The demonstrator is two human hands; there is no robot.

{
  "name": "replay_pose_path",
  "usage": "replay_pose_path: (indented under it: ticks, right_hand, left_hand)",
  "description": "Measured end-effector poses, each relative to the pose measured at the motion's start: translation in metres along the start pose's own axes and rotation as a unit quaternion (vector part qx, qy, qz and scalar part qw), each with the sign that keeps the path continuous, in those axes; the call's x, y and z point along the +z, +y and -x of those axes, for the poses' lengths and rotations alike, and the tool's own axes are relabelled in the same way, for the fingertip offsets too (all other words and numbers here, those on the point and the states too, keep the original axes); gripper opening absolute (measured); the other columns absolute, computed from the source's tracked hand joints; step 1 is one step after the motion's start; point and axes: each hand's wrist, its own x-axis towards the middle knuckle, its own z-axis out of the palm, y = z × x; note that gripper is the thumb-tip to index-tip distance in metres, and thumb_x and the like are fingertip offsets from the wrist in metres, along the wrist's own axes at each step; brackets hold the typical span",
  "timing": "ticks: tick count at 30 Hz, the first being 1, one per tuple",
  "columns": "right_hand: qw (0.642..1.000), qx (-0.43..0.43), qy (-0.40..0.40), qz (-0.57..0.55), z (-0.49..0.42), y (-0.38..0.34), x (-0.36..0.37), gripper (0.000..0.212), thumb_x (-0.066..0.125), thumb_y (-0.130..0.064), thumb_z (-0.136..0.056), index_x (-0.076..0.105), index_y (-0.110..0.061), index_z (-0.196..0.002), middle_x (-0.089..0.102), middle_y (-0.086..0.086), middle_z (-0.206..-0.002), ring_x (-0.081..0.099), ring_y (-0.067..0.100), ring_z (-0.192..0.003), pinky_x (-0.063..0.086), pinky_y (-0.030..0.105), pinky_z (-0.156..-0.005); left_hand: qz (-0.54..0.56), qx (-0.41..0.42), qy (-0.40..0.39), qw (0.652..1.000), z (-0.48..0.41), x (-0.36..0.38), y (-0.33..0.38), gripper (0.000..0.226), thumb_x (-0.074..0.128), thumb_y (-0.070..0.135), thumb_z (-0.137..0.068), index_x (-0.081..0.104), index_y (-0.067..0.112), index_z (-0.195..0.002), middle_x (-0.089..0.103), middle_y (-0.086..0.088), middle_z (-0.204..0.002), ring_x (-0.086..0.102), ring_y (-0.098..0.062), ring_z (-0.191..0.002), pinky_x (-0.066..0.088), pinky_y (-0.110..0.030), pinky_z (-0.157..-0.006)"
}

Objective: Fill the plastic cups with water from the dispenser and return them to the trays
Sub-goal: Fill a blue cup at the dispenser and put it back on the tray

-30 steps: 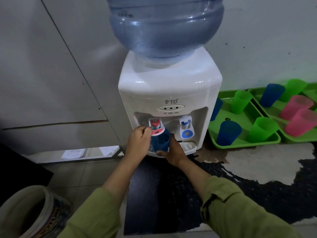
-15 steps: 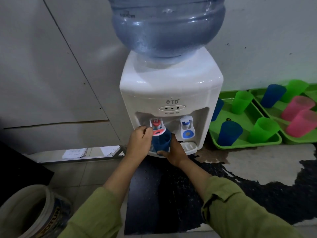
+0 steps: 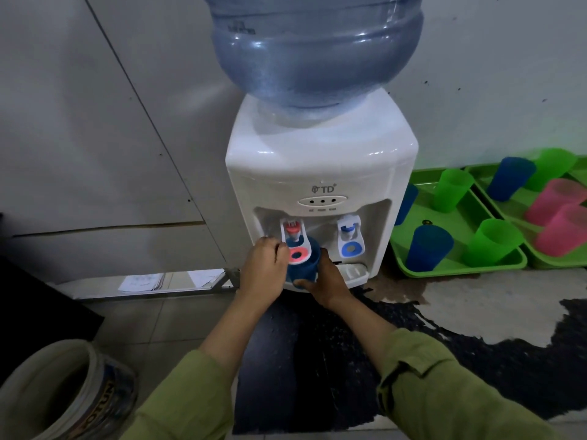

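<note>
A white water dispenser (image 3: pixel 320 173) with a big blue bottle (image 3: pixel 314 49) on top stands against the wall. My right hand (image 3: pixel 327 281) holds a blue cup (image 3: pixel 303 268) from below, under the red tap (image 3: pixel 293 231). My left hand (image 3: pixel 263 268) presses its fingers on the red tap lever (image 3: pixel 298 255) just above the cup. The blue tap (image 3: pixel 349 239) to the right is untouched. Two green trays (image 3: pixel 457 271) (image 3: pixel 575 262) on the floor to the right carry blue, green and pink cups.
A worn dark mat (image 3: pixel 444 360) lies on the floor in front of the dispenser. A pale bucket (image 3: pixel 63 395) stands at the lower left. Papers (image 3: pixel 143 282) lie on a low ledge left of the dispenser. Grey wall panels fill the left.
Both hands and the blue cup stay at the red tap. Only the camera view has shifted slightly.
</note>
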Motion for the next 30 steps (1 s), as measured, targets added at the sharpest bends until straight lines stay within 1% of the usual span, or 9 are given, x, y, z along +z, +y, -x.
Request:
replay_pose_path:
  ticks: [5, 10, 14, 17, 21, 24, 28, 29, 30]
  right_hand:
    - [1.0, 0.001, 0.002, -0.013, 0.0, 0.002, 0.001, 0.075, 0.08, -0.013, -0.067, 0.036, -0.012, -0.128, 0.05, 0.005, -0.132, 0.049, 0.019, -0.121, 0.041, 0.027, -0.098]
    - [1.0, 0.001, -0.002, -0.005, -0.001, 0.002, 0.001, 0.076, 0.08, -0.016, -0.069, 0.035, -0.012, -0.13, 0.048, 0.005, -0.135, 0.048, 0.019, -0.123, 0.04, 0.025, -0.099]
    - [1.0, 0.007, 0.007, -0.008, 0.001, -0.001, 0.002, 0.079, 0.079, -0.014, -0.069, 0.032, -0.012, -0.132, 0.047, 0.006, -0.137, 0.046, 0.021, -0.125, 0.041, 0.031, -0.103]
    - [0.999, 0.011, 0.022, -0.034, 0.002, -0.004, 0.004, 0.083, 0.079, -0.011, -0.067, 0.03, -0.013, -0.135, 0.047, 0.006, -0.137, 0.047, 0.022, -0.125, 0.042, 0.032, -0.103]
    - [0.997, 0.045, 0.043, -0.045, 0.004, -0.009, 0.005, 0.084, 0.082, -0.02, -0.065, 0.032, -0.015, -0.132, 0.052, 0.006, -0.132, 0.053, 0.022, -0.118, 0.044, 0.029, -0.097]
    - [0.997, 0.061, 0.05, -0.001, 0.007, -0.013, 0.005, 0.074, 0.079, -0.025, -0.067, 0.036, -0.015, -0.126, 0.055, 0.005, -0.127, 0.055, 0.023, -0.113, 0.04, 0.022, -0.087]
    - [0.996, 0.073, 0.046, -0.025, 0.019, -0.013, 0.0, 0.057, 0.078, -0.018, -0.067, 0.037, -0.021, -0.106, 0.056, -0.001, -0.112, 0.055, 0.011, -0.093, 0.04, 0.004, -0.066]
    - [0.996, 0.071, 0.049, -0.034, 0.023, -0.012, -0.002, 0.058, 0.079, -0.017, -0.065, 0.038, -0.02, -0.106, 0.055, -0.002, -0.11, 0.055, 0.009, -0.092, 0.041, 0.004, -0.065]
    - [0.996, 0.068, 0.051, -0.035, 0.027, -0.011, -0.003, 0.062, 0.08, -0.017, -0.063, 0.039, -0.018, -0.11, 0.055, -0.001, -0.111, 0.055, 0.011, -0.095, 0.044, 0.009, -0.07]
  left_hand:
    - [-0.061, 0.01, 0.003, 0.998, -0.002, 0.01, -0.01, 0.019, 0.041, 0.016, -0.095, 0.047, 0.013, -0.077, 0.047, -0.004, -0.086, 0.048, -0.022, -0.084, 0.031, -0.03, -0.068]
    - [-0.088, -0.003, 0.008, 0.996, -0.009, 0.018, -0.014, 0.02, 0.043, 0.018, -0.095, 0.055, 0.006, -0.085, 0.055, -0.012, -0.1, 0.051, -0.025, -0.091, 0.038, -0.032, -0.074]
    - [-0.109, -0.006, 0.024, 0.994, -0.012, 0.02, -0.015, 0.021, 0.043, 0.021, -0.095, 0.057, 0.005, -0.09, 0.055, -0.012, -0.103, 0.052, -0.028, -0.094, 0.041, -0.035, -0.074]
    - [-0.11, -0.001, 0.04, 0.993, -0.01, 0.022, -0.017, 0.02, 0.045, 0.021, -0.094, 0.057, 0.006, -0.087, 0.055, -0.012, -0.1, 0.052, -0.028, -0.092, 0.04, -0.034, -0.07]
    - [-0.081, -0.011, 0.052, 0.995, -0.009, 0.022, -0.02, 0.016, 0.051, 0.023, -0.091, 0.059, 0.011, -0.083, 0.054, -0.006, -0.091, 0.054, -0.025, -0.084, 0.037, -0.03, -0.065]
    - [-0.031, -0.022, 0.057, 0.998, -0.004, 0.023, -0.025, 0.01, 0.056, 0.023, -0.088, 0.06, 0.015, -0.089, 0.056, -0.002, -0.095, 0.056, -0.019, -0.083, 0.043, -0.029, -0.068]
    - [0.037, -0.043, 0.089, 0.994, 0.01, 0.025, -0.031, 0.012, 0.054, 0.024, -0.089, 0.058, 0.017, -0.097, 0.055, 0.003, -0.097, 0.053, -0.011, -0.081, 0.04, -0.026, -0.07]
    - [0.044, -0.044, 0.091, 0.994, 0.015, 0.025, -0.032, 0.011, 0.054, 0.024, -0.089, 0.057, 0.016, -0.097, 0.054, 0.004, -0.095, 0.052, -0.009, -0.079, 0.038, -0.023, -0.069]
    - [0.047, -0.043, 0.091, 0.994, 0.02, 0.026, -0.034, 0.011, 0.054, 0.023, -0.089, 0.057, 0.016, -0.097, 0.053, 0.005, -0.094, 0.051, -0.006, -0.076, 0.037, -0.021, -0.067]
